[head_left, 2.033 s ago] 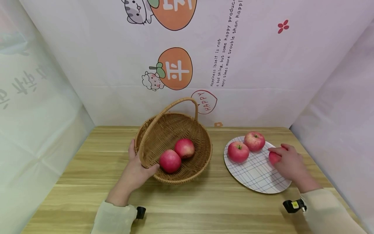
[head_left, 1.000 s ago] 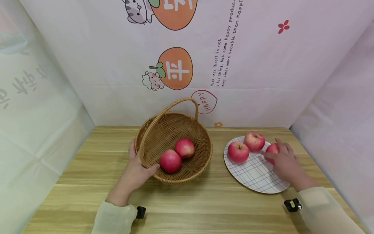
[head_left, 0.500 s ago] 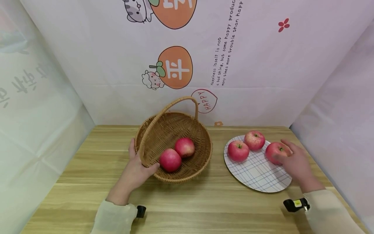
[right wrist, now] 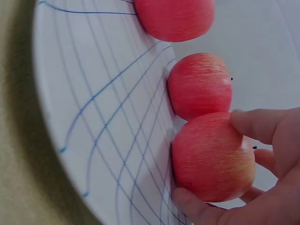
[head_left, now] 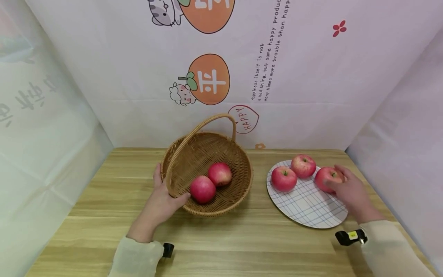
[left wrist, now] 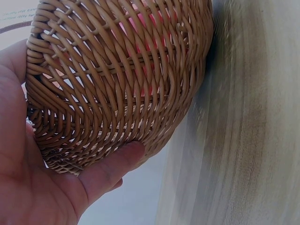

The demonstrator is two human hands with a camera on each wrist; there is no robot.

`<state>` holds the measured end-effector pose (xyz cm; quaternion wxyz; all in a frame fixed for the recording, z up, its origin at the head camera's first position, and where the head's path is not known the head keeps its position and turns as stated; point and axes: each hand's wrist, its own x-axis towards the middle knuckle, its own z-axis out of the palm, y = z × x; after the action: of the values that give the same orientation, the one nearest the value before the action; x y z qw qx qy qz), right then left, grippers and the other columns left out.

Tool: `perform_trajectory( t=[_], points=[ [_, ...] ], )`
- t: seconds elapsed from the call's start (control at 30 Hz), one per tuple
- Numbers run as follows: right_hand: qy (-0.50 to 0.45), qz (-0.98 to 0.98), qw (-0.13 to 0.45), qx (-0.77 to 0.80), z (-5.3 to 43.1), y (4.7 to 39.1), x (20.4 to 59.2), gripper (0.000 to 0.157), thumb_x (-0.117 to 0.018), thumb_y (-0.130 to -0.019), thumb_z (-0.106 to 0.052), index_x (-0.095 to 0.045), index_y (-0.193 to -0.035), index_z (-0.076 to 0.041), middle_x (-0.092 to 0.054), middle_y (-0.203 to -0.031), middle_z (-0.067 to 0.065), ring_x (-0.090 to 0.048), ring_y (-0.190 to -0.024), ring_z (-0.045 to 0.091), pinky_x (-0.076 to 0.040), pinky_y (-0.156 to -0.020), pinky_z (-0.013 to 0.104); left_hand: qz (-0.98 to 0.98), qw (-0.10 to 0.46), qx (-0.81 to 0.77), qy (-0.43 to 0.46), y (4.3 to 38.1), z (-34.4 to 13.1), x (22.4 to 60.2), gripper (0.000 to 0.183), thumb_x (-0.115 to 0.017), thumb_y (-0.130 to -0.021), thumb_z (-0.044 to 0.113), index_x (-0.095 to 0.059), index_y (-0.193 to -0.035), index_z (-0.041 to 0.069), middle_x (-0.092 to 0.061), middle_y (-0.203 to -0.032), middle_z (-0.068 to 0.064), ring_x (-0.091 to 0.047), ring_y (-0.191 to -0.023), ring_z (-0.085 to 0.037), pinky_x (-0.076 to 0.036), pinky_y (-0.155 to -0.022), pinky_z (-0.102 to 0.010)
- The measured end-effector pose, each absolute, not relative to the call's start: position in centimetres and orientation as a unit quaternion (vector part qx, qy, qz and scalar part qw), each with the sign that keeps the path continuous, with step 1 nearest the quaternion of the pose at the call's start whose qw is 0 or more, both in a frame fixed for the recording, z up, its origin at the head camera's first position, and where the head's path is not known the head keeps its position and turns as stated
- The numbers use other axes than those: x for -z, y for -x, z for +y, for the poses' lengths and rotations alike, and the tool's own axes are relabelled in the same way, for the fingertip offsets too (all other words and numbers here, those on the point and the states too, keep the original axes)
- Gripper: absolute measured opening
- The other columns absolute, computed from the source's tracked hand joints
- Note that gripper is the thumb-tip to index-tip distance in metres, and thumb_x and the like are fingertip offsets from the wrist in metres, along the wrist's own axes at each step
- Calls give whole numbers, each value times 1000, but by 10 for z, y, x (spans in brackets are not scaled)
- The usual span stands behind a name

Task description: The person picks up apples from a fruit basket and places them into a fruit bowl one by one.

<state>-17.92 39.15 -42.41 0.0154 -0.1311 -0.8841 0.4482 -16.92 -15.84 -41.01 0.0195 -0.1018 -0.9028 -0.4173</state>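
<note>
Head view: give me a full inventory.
Wood-grain table: 1, light brown, lower half.
Round handled wicker basket: 1, brown, on table, centre-left.
Round apples: 2, red, in basket.
Flat rounded plate: 1, white with blue lines, table's right.
Round stemmed apples: 3, red, on plate.
Printed sheet: 1, white, behind table.
Side sheets: 2, whitish, left and right.
Small wrist devices: 2, black, at wrists.
Long sleeves: 2, cream, on forearms.
Left hand: 1, bare, gripping basket.
Right hand: 1, bare, around rightmost apple.
</note>
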Motion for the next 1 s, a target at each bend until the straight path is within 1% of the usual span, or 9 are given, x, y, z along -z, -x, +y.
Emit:
perform_trajectory(
  t=[0.1,0.17,0.27,0.37,0.5,0.63,0.73,0.87,1.0],
  points=[
    [134,-875,13,-466,395,177,421,88,-63,-98,-34,-6,-161,-10,-18,-153,37,-37,-122,47,-52,-82,38,-901,18,420,107,169,-158,410,92,-75,-88,33,-23,-160,12,27,-159,-4,-49,-123,-49,-44,-95,-59],
    [142,-874,20,-464,398,175,416,90,-63,-97,-36,-4,-161,-10,-11,-155,37,-31,-128,51,-46,-94,51,-900,19,421,109,170,-157,411,91,-75,-88,32,-24,-159,11,27,-159,-4,-49,-123,-48,-44,-95,-58],
    [160,-888,66,-427,398,170,405,89,-63,-96,-39,-10,-160,-7,-3,-158,35,-14,-138,56,-26,-103,69,-900,23,422,111,170,-157,411,90,-75,-88,31,-25,-159,11,26,-160,-5,-49,-124,-48,-44,-95,-58],
    [175,-893,134,-393,392,166,393,85,-64,-95,-37,-19,-158,-3,1,-159,32,-3,-142,55,-17,-106,71,-898,25,425,111,170,-157,412,89,-76,-87,30,-26,-159,10,26,-160,-5,-49,-124,-48,-45,-94,-57],
    [162,-893,187,-375,375,163,376,81,-64,-95,-35,-24,-158,-5,0,-162,24,-7,-143,54,-18,-106,70,-897,25,427,109,170,-158,412,90,-76,-87,29,-25,-159,10,26,-160,-5,-51,-122,-48,-45,-94,-57],
    [89,-894,203,-388,350,160,360,79,-68,-94,-31,-26,-159,-14,1,-165,11,-20,-139,53,-30,-100,70,-898,23,426,106,170,-158,412,91,-76,-87,29,-24,-159,10,26,-160,-5,-52,-121,-47,-45,-95,-56],
    [15,-898,203,-390,328,159,349,80,-72,-92,-24,-28,-159,-18,0,-165,3,-36,-131,54,-40,-92,63,-899,23,424,106,170,-158,412,91,-76,-87,29,-24,-159,10,26,-160,-5,-52,-121,-47,-45,-95,-56],
    [-82,-906,200,-363,297,158,337,84,-80,-86,-16,-35,-157,-18,-6,-165,0,-38,-132,49,-46,-87,47,-899,25,423,108,171,-158,412,91,-76,-87,28,-24,-159,10,25,-160,-6,-52,-120,-47,-47,-93,-55],
    [-170,-910,211,-315,266,155,328,80,-84,-81,-13,-45,-152,-15,-15,-163,2,-31,-140,42,-51,-85,51,-900,27,421,109,171,-158,411,91,-76,-87,28,-23,-159,10,25,-160,-6,-53,-120,-47,-47,-93,-55]
  ],
)
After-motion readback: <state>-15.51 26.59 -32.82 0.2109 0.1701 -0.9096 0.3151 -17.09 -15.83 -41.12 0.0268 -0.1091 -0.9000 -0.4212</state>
